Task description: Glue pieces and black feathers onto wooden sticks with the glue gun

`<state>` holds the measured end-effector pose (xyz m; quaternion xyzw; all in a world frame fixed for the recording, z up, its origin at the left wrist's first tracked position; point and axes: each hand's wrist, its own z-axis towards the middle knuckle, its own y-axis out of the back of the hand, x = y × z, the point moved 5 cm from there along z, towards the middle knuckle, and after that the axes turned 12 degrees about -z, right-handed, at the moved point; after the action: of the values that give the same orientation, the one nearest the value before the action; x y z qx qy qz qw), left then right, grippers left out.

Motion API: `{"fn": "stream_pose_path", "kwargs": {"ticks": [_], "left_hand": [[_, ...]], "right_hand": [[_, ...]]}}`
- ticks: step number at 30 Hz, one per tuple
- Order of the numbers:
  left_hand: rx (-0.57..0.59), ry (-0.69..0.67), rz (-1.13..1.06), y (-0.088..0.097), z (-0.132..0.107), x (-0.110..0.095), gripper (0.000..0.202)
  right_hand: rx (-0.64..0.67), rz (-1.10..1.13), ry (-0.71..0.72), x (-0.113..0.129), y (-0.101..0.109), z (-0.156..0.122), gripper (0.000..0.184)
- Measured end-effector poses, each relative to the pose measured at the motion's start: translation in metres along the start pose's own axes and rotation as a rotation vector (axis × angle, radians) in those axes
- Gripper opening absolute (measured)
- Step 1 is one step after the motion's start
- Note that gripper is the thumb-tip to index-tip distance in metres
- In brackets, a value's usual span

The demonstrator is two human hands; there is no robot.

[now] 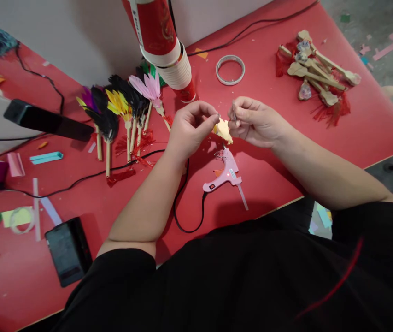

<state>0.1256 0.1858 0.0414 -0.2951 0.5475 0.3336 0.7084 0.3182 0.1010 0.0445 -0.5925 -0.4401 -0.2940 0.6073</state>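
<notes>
Above the middle of the red table, my left hand (193, 127) pinches thumb against forefinger; whatever sits between those tips is too small to name. Facing it, my right hand (256, 121) is closed on a small, thin greyish piece (233, 110) whose kind I cannot make out. Below and between the hands lies a pale yellow scrap (224, 130). A pink hot glue gun (226, 171) rests on the table just under them, its nozzle by the scrap and a clear glue stick poking out of its back.
Feather-topped wooden sticks (127, 115) lie at the left, beside stacked red paper cups (178, 69). A tape roll (230, 70) lies behind the hands. Wooden sticks with red tassels (315, 69) are piled at right. A phone (68, 251) lies front left; the gun's black cord (182, 226) loops nearby.
</notes>
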Motion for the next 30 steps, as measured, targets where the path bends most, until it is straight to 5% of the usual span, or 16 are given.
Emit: {"fn": "stream_pose_path", "kwargs": {"ticks": [11,30], "left_hand": [[0.007,0.060,-0.032,-0.015,-0.008,-0.007,0.052],[0.012,0.128,0.004,-0.014,-0.008,-0.023,0.025]], "right_hand": [[-0.107,-0.088,0.037,-0.005,0.008,0.006,0.055],[-0.092,-0.137,0.090,-0.003,0.003,0.005,0.055]]}}
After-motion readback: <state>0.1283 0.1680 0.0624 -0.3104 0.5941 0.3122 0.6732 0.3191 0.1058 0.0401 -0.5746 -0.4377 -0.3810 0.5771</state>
